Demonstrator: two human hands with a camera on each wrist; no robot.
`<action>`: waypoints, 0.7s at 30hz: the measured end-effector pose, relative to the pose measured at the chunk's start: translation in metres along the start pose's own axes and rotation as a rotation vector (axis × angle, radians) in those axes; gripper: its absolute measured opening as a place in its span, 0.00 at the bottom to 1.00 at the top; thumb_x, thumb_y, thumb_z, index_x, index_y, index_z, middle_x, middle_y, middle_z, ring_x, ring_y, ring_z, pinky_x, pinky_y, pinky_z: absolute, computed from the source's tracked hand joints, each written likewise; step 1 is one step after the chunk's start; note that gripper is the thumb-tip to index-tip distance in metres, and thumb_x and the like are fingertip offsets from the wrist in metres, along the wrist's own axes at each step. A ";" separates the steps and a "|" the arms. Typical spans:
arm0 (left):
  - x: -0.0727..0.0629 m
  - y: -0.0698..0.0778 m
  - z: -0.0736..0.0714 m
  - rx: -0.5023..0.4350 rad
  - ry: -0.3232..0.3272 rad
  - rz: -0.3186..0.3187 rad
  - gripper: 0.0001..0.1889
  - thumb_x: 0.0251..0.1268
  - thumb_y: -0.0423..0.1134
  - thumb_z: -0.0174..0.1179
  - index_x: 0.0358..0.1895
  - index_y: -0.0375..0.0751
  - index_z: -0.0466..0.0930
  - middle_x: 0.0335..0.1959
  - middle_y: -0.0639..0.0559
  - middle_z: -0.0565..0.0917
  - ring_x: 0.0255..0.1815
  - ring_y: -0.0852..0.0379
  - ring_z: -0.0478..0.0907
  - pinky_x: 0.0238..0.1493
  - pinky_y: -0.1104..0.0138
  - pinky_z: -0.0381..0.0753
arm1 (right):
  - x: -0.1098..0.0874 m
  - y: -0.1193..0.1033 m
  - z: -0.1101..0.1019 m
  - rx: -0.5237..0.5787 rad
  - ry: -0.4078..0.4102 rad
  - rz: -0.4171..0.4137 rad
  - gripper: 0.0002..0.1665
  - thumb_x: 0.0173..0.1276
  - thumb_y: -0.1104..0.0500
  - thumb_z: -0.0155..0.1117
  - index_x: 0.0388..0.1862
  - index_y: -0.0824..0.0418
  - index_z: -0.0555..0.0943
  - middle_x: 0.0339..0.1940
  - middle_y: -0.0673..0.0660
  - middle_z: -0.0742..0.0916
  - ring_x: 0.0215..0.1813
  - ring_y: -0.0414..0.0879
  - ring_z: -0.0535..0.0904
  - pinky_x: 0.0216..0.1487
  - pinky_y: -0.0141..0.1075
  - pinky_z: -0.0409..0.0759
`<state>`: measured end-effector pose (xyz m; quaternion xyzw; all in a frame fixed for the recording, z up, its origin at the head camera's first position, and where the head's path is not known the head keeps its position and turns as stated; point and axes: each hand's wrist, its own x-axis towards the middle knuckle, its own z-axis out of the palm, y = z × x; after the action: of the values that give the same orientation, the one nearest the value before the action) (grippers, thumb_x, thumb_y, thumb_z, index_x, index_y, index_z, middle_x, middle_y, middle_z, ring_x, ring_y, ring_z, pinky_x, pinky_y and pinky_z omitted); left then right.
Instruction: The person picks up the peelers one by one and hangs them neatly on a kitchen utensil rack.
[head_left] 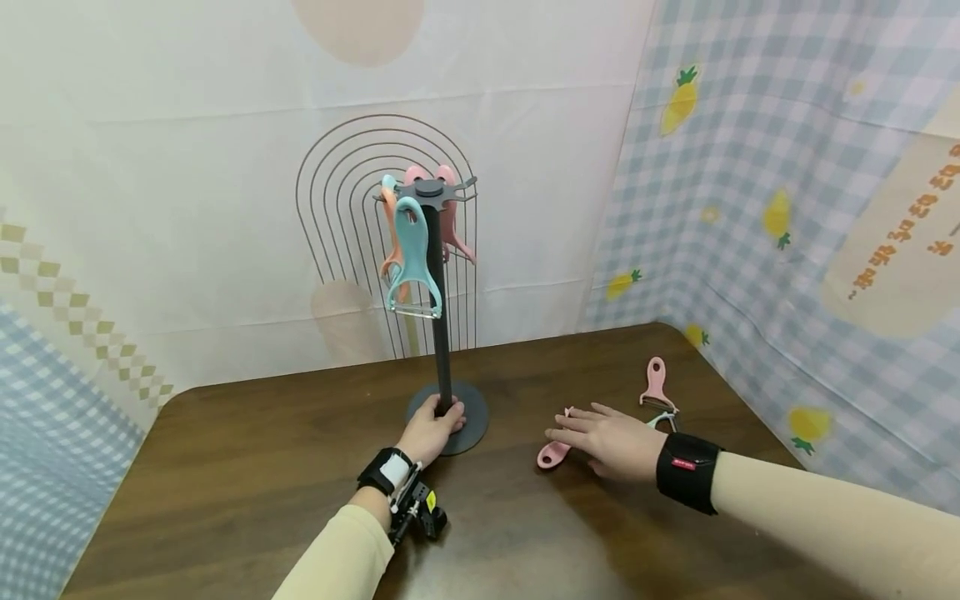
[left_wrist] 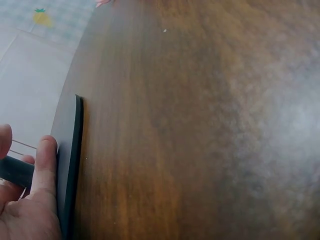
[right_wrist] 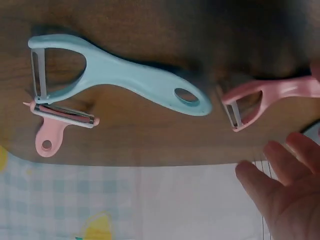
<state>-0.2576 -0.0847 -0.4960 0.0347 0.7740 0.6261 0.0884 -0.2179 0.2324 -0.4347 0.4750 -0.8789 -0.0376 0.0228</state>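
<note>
My left hand grips the dark pole of a stand just above its round base. From the stand's top hooks hang a blue peeler, an orange peeler and pink peelers. Over a pink peeler on the table, my right hand reaches with fingers stretched out, covering part of it. In the right wrist view those fingers are extended and apart from the peeler's blade end; its handle runs out of frame. A light blue peeler lies near that hand.
Beyond the right hand another pink peeler lies on the brown table, its blade end against the light blue one. A white patterned cloth hangs behind the table, and a checked cloth on the right.
</note>
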 end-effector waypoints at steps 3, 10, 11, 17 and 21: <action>-0.005 0.004 -0.001 -0.002 -0.008 0.004 0.22 0.76 0.42 0.51 0.62 0.28 0.66 0.54 0.34 0.76 0.54 0.44 0.79 0.54 0.62 0.78 | 0.001 -0.003 0.004 -0.019 0.012 0.003 0.36 0.56 0.69 0.67 0.66 0.60 0.73 0.63 0.63 0.78 0.64 0.59 0.73 0.59 0.58 0.72; -0.004 0.004 0.000 0.016 -0.001 -0.013 0.21 0.76 0.42 0.51 0.62 0.29 0.67 0.53 0.36 0.77 0.53 0.46 0.80 0.55 0.62 0.78 | 0.005 -0.004 0.019 -0.082 0.023 -0.009 0.34 0.58 0.70 0.66 0.65 0.58 0.75 0.60 0.60 0.81 0.62 0.56 0.75 0.62 0.57 0.69; -0.004 0.005 0.000 0.016 0.002 -0.018 0.21 0.76 0.42 0.51 0.62 0.30 0.67 0.53 0.37 0.78 0.53 0.46 0.80 0.55 0.62 0.78 | 0.005 -0.003 0.021 -0.098 0.028 -0.020 0.32 0.59 0.70 0.66 0.65 0.59 0.75 0.59 0.60 0.81 0.62 0.56 0.76 0.63 0.56 0.69; -0.004 0.007 0.001 0.009 0.013 -0.033 0.20 0.75 0.41 0.52 0.62 0.30 0.67 0.52 0.38 0.78 0.53 0.47 0.80 0.55 0.61 0.78 | 0.013 0.001 0.026 -0.164 0.043 -0.085 0.29 0.61 0.71 0.64 0.62 0.59 0.76 0.54 0.57 0.84 0.58 0.48 0.79 0.61 0.49 0.73; -0.003 0.005 0.001 0.020 0.012 -0.041 0.20 0.75 0.39 0.52 0.62 0.31 0.68 0.52 0.39 0.79 0.52 0.49 0.80 0.56 0.60 0.77 | 0.016 0.001 0.031 -0.167 0.066 -0.120 0.26 0.62 0.71 0.64 0.60 0.61 0.78 0.50 0.55 0.86 0.54 0.46 0.81 0.58 0.46 0.76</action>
<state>-0.2551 -0.0830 -0.4908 0.0160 0.7814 0.6164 0.0962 -0.2297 0.2209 -0.4649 0.5241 -0.8415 -0.0961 0.0891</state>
